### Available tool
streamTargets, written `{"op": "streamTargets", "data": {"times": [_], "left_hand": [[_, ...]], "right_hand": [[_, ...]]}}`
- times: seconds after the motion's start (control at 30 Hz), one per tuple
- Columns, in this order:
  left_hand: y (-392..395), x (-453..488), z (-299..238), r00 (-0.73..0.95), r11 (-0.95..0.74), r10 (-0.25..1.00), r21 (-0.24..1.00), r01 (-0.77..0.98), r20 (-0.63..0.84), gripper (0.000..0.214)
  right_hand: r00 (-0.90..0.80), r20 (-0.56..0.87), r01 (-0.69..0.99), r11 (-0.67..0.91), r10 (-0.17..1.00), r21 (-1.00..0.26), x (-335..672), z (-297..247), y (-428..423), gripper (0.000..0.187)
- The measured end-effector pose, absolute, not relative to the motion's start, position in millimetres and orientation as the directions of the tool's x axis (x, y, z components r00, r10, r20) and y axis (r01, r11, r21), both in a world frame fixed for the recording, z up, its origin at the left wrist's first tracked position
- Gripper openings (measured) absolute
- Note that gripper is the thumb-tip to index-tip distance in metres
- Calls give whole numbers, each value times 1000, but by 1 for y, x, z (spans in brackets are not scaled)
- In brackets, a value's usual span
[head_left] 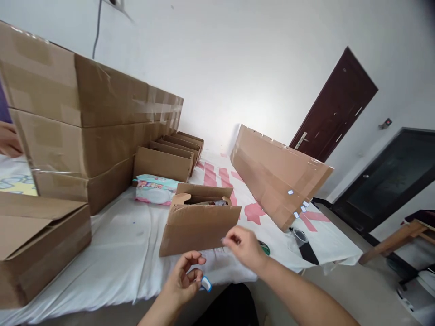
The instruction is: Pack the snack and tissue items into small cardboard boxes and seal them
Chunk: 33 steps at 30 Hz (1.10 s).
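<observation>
My left hand (186, 277), fingers curled, pinches a small white label with a blue border (206, 284) near the table's front edge. To its right, my right hand (243, 244) has its thumb and fingertips pressed together. Something small and pale shows at those fingertips, too small to name. Just beyond both hands stands a cardboard box (200, 228) with its top flaps raised; part of its contents shows, but I cannot make out what they are. Behind that box on the left lies a pastel printed soft pack (156, 190).
Stacked taped cartons (108, 99) form a wall on the left, with a closed carton (50, 249) in front. Several open boxes (163, 163) line up behind. A tall cardboard sheet (275, 167) carries blue-bordered labels (296, 215). Another person's hand (9, 139) shows at far left.
</observation>
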<state>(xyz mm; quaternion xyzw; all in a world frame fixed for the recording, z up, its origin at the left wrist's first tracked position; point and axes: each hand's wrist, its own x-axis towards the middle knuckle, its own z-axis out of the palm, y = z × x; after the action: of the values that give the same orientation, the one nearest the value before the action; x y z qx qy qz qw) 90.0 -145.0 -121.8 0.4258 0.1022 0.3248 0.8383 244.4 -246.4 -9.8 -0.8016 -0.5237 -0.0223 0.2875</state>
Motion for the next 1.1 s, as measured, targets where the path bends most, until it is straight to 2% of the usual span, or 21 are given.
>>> {"op": "streamTargets", "data": {"times": [0.07,0.2,0.27,0.37,0.53,0.7,0.8,0.9,0.97,1.03,1.1], "left_hand": [[-141,91,-126,773,415,625,794,-444,105,50],[-140,95,-138,786,394,612,829,-397,85,45],[-141,101,-148,793,386,604,842,-377,78,44],[-141,113,-166,809,380,585,863,-333,55,44],[-135,127,-181,826,425,556,886,-186,-93,43],[-138,106,-153,833,477,552,830,-290,-27,44],[-142,92,-126,816,553,572,773,-310,-82,43],[-143,87,-108,820,621,555,726,-296,-139,42],[-143,87,-102,826,645,541,709,-285,-161,41],[-144,87,-100,823,648,545,704,-290,-162,39],[-144,86,-99,819,642,553,706,-299,-155,37]], "right_hand": [[632,327,773,-540,703,-334,291,2,-258,18],[818,327,547,-816,473,-188,388,35,-287,26],[863,331,435,-895,383,-99,423,49,-300,22],[877,367,320,-947,309,30,453,60,-312,18],[857,420,251,-954,298,163,469,67,-311,18],[797,460,331,-920,391,210,461,79,-303,24],[759,433,444,-873,486,202,431,71,-292,21],[675,363,666,-742,642,74,372,43,-282,25],[511,328,859,-459,795,-226,320,19,-280,27],[367,264,863,-221,892,-454,269,-4,-279,23],[320,173,781,-156,931,-604,229,-24,-277,17]]}}
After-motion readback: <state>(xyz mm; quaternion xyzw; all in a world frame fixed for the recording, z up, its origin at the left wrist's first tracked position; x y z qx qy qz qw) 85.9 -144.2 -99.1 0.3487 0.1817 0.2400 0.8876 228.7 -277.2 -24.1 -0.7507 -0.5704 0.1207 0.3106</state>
